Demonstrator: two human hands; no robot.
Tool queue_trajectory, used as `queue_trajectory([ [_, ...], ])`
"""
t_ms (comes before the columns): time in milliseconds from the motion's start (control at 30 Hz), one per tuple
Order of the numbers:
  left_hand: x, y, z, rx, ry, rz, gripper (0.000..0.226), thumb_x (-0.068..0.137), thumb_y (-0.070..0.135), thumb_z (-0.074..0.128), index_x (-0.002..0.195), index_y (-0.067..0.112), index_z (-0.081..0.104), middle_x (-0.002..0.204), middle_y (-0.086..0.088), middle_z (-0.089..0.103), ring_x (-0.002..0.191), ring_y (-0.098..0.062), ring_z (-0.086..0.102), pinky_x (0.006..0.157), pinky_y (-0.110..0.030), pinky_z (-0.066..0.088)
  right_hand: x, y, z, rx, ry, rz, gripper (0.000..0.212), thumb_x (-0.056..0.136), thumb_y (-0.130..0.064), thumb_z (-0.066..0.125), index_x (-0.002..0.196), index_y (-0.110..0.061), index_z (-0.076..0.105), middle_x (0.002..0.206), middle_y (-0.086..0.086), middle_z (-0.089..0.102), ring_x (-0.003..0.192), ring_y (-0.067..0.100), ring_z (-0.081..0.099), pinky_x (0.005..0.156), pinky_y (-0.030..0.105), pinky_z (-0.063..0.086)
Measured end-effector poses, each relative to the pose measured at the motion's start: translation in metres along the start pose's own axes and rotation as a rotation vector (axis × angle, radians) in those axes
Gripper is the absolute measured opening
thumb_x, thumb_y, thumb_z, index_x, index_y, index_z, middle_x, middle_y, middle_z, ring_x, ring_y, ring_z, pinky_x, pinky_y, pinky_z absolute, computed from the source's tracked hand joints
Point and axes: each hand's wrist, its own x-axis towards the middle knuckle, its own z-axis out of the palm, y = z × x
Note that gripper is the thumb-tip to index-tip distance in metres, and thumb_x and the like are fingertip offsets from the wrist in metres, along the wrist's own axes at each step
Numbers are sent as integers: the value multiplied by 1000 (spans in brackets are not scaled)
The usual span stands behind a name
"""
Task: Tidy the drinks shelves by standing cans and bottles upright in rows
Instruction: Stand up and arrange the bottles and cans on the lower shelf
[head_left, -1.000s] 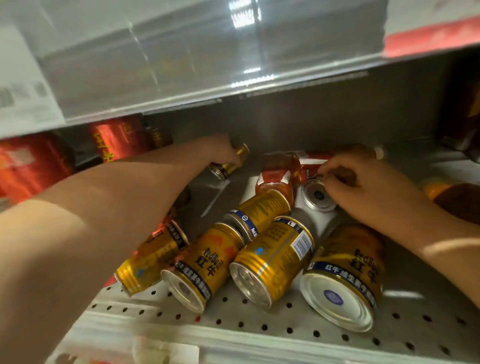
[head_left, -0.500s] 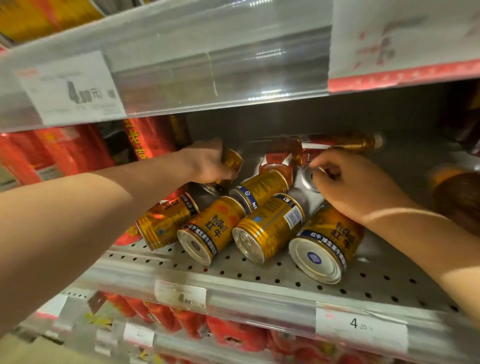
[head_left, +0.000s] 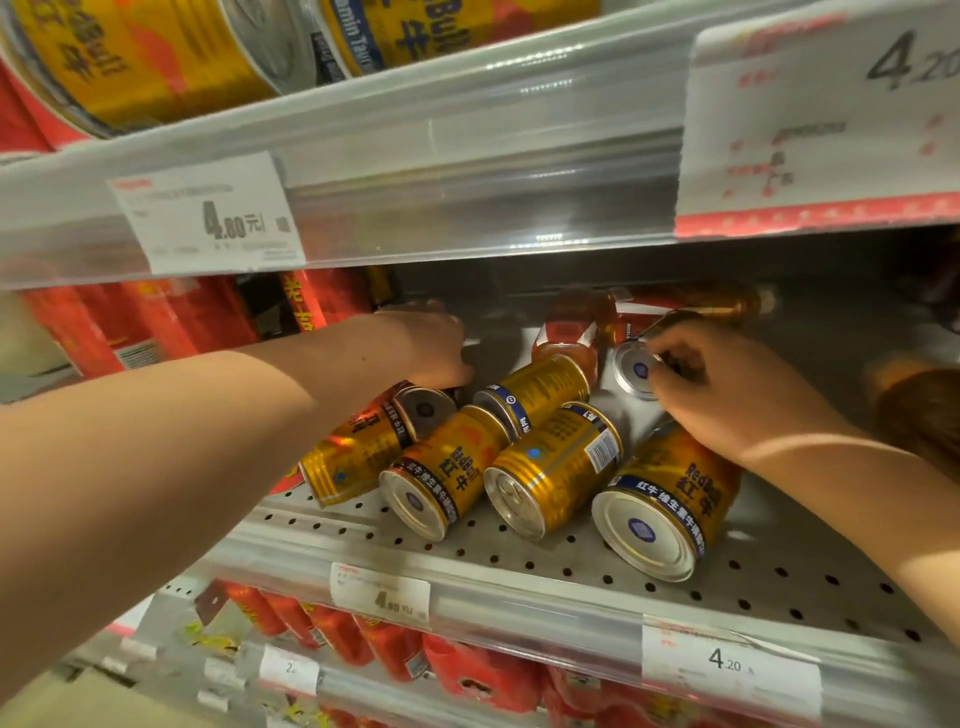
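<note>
Several gold Red Bull cans (head_left: 556, 467) lie on their sides in a heap on the perforated middle shelf (head_left: 571, 564). My left hand (head_left: 428, 345) reaches in behind the leftmost lying can (head_left: 358, 447), fingers curled downward; whatever is under them is hidden. My right hand (head_left: 727, 387) grips a lying can by its silver end (head_left: 635, 370), which faces me. Behind the heap, two amber tea bottles (head_left: 571, 325) with red labels lie flat against the back wall.
Red cans (head_left: 156, 325) stand at the left of the same shelf. An amber bottle (head_left: 917, 410) lies at the far right. The upper shelf rail (head_left: 467, 171) with price tags hangs close above. More red cans (head_left: 467, 670) fill the shelf below.
The view has pulled back and tilted up, so the upper shelf's cans show. My left hand has dropped lower behind the cans, and the gold can it held is out of sight. My right hand keeps its hold.
</note>
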Motion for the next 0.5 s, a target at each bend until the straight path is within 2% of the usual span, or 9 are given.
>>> queue_trajectory([
  [100, 0, -2, -1, -78, -38, 58, 41, 101, 41, 51, 133, 17, 59, 119, -5, 65, 104, -23, 63, 78, -31, 48, 0, -3, -6, -1, -14, 13, 26, 95, -44, 53, 114, -28, 61, 106, -4, 64, 94, 14, 58, 79, 31, 43],
  [233, 5, -9, 2, -133, -37, 100, 36, 100, 44, 53, 130, 23, 58, 91, 7, 58, 76, -7, 54, 57, -25, 35, 3, -11, -10, 23, 20, 17, 28, 96, -37, 56, 122, -25, 61, 115, -1, 64, 104, 18, 60, 89, 35, 48],
  [367, 7, -10, 8, -146, 40, 112, 39, 99, 48, 52, 128, 23, 59, 95, 6, 60, 83, -12, 55, 59, -25, 36, 1, -13, -5, -26, 33, 4, 28, 99, -36, 54, 124, -26, 59, 120, 0, 62, 108, 19, 59, 88, 32, 46],
  [400, 7, -8, 8, -153, 84, 121, 39, 100, 50, 51, 127, 23, 59, 95, 6, 58, 85, -13, 54, 63, -26, 38, 1, -12, -4, -38, 31, 4, 28, 99, -36, 54, 124, -26, 58, 120, 0, 61, 107, 18, 59, 86, 32, 45],
  [500, 5, 1, 1, -219, 176, 150, 41, 102, 52, 46, 128, 23, 57, 116, -3, 63, 99, -20, 59, 83, -34, 49, -1, -11, -11, -41, 25, -1, 28, 97, -37, 54, 121, -25, 60, 118, 1, 62, 106, 19, 59, 89, 35, 48],
])
